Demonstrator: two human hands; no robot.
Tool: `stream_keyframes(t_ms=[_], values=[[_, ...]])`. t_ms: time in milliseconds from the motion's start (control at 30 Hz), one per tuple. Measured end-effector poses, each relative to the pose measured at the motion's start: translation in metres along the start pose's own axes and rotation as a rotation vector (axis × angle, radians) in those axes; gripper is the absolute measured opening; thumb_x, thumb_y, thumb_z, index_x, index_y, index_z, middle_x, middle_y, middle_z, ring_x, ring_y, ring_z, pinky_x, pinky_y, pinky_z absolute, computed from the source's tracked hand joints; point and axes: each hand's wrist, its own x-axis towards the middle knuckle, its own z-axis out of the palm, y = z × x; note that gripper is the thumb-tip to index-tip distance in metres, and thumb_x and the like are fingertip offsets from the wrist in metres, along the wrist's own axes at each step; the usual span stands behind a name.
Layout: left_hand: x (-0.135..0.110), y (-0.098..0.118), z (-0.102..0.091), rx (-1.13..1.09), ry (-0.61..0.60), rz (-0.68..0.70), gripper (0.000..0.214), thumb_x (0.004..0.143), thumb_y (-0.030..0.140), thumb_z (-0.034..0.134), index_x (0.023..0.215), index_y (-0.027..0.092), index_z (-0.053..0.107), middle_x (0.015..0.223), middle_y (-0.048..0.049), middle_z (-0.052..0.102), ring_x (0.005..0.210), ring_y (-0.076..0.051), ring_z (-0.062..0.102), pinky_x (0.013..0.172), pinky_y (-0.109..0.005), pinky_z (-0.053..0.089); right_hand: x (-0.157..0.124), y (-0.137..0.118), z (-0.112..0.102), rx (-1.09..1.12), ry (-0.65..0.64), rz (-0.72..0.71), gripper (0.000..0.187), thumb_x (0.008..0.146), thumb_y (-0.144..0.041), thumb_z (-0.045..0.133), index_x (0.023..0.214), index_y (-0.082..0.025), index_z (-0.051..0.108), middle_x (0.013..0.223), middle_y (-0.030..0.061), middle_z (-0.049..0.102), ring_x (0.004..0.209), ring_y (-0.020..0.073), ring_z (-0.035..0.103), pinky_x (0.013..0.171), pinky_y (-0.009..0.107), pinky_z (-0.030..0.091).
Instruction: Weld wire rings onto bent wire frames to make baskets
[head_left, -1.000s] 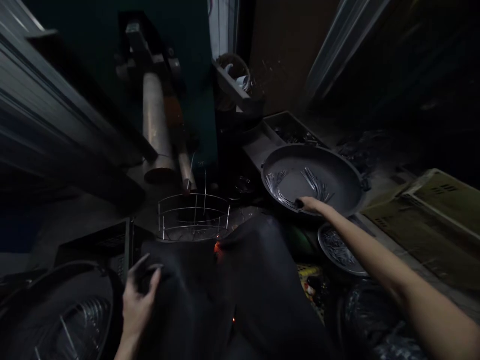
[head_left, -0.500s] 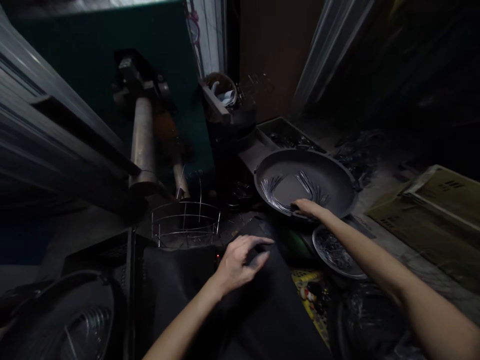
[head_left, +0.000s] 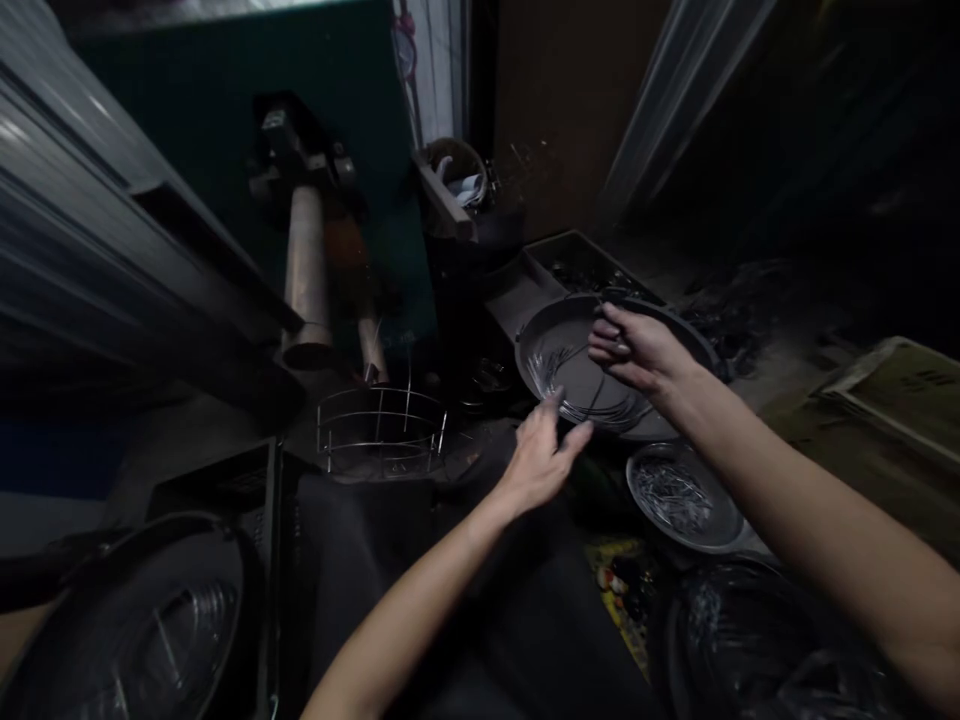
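Note:
My right hand (head_left: pixel 637 352) is closed on a bundle of thin curved wires (head_left: pixel 592 400) and holds it just above a wide dark pan (head_left: pixel 547 335). More bent wires (head_left: pixel 541 362) lie in the pan's left part. My left hand (head_left: pixel 541 455) reaches up to the pan's near rim with fingers spread, its fingertips close to the low end of the wire bundle. A round wire basket frame (head_left: pixel 379 430) stands left of my left hand, in front of a machine's metal cylinder (head_left: pixel 305 275).
A small dish of metal bits (head_left: pixel 679 495) sits below the pan. A tray of dark parts (head_left: pixel 585 265) lies behind the pan. A round fan-guard-like grille (head_left: pixel 150 630) is at lower left, cardboard (head_left: pixel 900 395) at right, dark cloth over my lap (head_left: pixel 450 580).
My right hand has lifted a bundle of wires out of the pan. My left hand has moved from my lap up and right to the pan's rim.

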Motion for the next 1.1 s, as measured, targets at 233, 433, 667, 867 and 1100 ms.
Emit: stream_keyframes(t_ms=[233, 433, 667, 867, 1100], values=[[-0.034, -0.007, -0.022, -0.186, 0.091, -0.055, 0.044, 0.095, 0.047, 0.031, 0.103, 0.013, 0.059, 0.057, 0.0031, 0.048, 0.053, -0.009, 0.048, 0.062, -0.022, 0.043, -0.031, -0.025, 0.099, 0.427, -0.078, 0.022, 0.036, 0.095, -0.011, 0.036, 0.060, -0.018, 0.038, 0.055, -0.0068, 0.030, 0.039, 0.0036, 0.023, 0.039, 0.015, 0.024], [-0.077, 0.006, -0.111, 0.183, 0.275, -0.107, 0.035, 0.094, 0.040, 0.036, 0.095, 0.016, 0.061, 0.068, -0.0005, 0.060, 0.063, -0.011, 0.056, 0.067, -0.023, 0.045, -0.049, 0.054, 0.149, -0.243, -0.360, -0.237, 0.030, 0.075, -0.046, 0.069, 0.076, -0.018, 0.059, 0.071, 0.0009, 0.058, 0.062, 0.0119, 0.052, 0.053, 0.022, 0.042], [-0.118, -0.012, -0.236, 0.749, 0.369, 0.089, 0.091, 0.068, 0.038, 0.071, 0.144, 0.021, 0.024, 0.137, -0.0152, 0.045, 0.125, -0.033, 0.042, 0.103, -0.048, 0.034, 0.006, 0.080, 0.201, -0.002, -0.323, -0.036, 0.044, 0.066, -0.053, 0.072, 0.084, -0.018, 0.053, 0.056, -0.0056, 0.047, 0.039, 0.0051, 0.035, 0.033, 0.017, 0.023], [-0.075, -0.082, -0.229, 0.428, 0.578, 0.340, 0.078, 0.071, 0.025, 0.063, 0.136, 0.021, 0.019, 0.103, -0.0060, 0.052, 0.097, -0.019, 0.056, 0.091, -0.039, 0.043, 0.016, 0.085, 0.224, -0.005, -0.288, 0.018, 0.042, 0.061, -0.046, 0.075, 0.080, -0.018, 0.051, 0.057, -0.0054, 0.049, 0.040, 0.0045, 0.037, 0.033, 0.015, 0.024], [-0.082, -0.096, -0.234, 0.291, 0.686, 0.444, 0.077, 0.066, 0.022, 0.065, 0.129, 0.024, 0.020, 0.096, -0.0017, 0.050, 0.091, -0.016, 0.054, 0.091, -0.038, 0.042, 0.011, 0.083, 0.240, -0.094, -0.345, -0.104, 0.042, 0.062, -0.050, 0.074, 0.074, -0.020, 0.047, 0.050, -0.0066, 0.044, 0.038, 0.0058, 0.036, 0.033, 0.018, 0.026]])
